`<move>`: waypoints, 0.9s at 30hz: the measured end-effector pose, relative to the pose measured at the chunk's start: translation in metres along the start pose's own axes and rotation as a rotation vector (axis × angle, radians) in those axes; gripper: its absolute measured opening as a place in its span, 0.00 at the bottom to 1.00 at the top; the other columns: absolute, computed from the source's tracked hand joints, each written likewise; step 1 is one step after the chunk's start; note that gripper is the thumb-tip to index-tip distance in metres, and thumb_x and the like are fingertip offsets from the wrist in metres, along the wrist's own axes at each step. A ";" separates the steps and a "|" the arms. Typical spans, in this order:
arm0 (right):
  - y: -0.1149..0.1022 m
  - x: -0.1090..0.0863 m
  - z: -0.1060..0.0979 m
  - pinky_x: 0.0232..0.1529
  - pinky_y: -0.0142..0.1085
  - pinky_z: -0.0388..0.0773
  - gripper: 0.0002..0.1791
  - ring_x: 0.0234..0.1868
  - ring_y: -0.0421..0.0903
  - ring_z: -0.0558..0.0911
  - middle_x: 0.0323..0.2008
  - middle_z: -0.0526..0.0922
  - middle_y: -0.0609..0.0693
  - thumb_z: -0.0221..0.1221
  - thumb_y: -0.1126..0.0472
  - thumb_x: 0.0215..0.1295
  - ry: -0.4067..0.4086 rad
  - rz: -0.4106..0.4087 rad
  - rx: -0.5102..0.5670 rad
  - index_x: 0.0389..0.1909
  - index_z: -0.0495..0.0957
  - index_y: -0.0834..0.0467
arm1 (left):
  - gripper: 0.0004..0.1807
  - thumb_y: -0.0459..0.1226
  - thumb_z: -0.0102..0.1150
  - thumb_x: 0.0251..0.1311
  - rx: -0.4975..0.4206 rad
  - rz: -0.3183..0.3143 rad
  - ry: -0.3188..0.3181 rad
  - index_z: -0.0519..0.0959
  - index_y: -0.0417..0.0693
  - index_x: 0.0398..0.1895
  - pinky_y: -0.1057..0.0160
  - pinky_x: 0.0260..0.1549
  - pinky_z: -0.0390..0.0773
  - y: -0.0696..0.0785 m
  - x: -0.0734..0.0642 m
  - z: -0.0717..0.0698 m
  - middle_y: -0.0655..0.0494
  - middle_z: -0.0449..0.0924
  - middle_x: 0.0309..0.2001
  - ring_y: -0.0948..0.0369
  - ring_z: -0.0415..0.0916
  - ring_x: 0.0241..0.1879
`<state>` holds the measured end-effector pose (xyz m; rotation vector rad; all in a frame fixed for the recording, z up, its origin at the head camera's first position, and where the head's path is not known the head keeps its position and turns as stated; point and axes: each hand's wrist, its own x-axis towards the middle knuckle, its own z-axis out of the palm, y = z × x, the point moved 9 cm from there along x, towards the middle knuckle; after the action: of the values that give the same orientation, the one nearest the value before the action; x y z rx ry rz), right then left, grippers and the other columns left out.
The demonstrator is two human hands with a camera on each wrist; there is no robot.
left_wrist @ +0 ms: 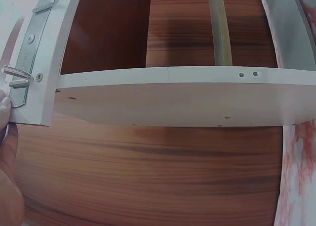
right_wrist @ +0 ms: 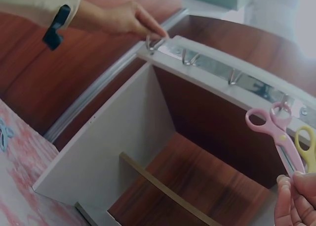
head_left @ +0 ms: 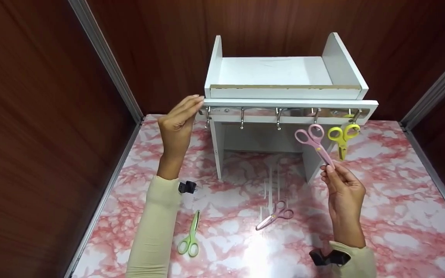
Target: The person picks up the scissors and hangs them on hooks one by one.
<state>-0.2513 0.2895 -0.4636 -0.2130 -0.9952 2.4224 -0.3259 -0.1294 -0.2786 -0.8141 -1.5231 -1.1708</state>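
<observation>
My right hand [head_left: 346, 191] pinches pink scissors [head_left: 317, 146] by the blade end, handles up. The right loop overlaps the tip of a metal hook [head_left: 317, 114]; whether the hook bears its weight I cannot tell. On the end hook beside it hang yellow scissors [head_left: 342, 139], blades down. With the fingertips, my left hand [head_left: 178, 125] holds the left end of the white hook rail [head_left: 261, 102]. In the left wrist view, part of that left hand [left_wrist: 9, 181] shows at the rail's corner. The right wrist view shows the pink scissors [right_wrist: 276, 129] upright above the fingertips.
Behind the rail stands a white shelf unit [head_left: 272, 92]. Green scissors [head_left: 191, 237] and a second pink pair of scissors [head_left: 276, 216] lie on the pink-and-white marbled table [head_left: 222, 231]. Dark wood panels [head_left: 160, 46] enclose the back and sides.
</observation>
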 end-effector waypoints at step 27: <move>0.011 0.001 0.003 0.31 0.31 0.87 0.08 0.31 0.48 0.88 0.32 0.88 0.61 0.63 0.78 0.63 -0.014 0.059 -0.078 0.43 0.84 0.71 | 0.10 0.20 0.67 0.57 -0.004 0.002 -0.003 0.89 0.35 0.41 0.55 0.54 0.84 0.001 -0.001 0.000 0.44 0.88 0.44 0.48 0.85 0.49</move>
<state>-0.2576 0.2812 -0.4691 -0.2568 -1.1049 2.4431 -0.3253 -0.1289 -0.2790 -0.8203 -1.5224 -1.1723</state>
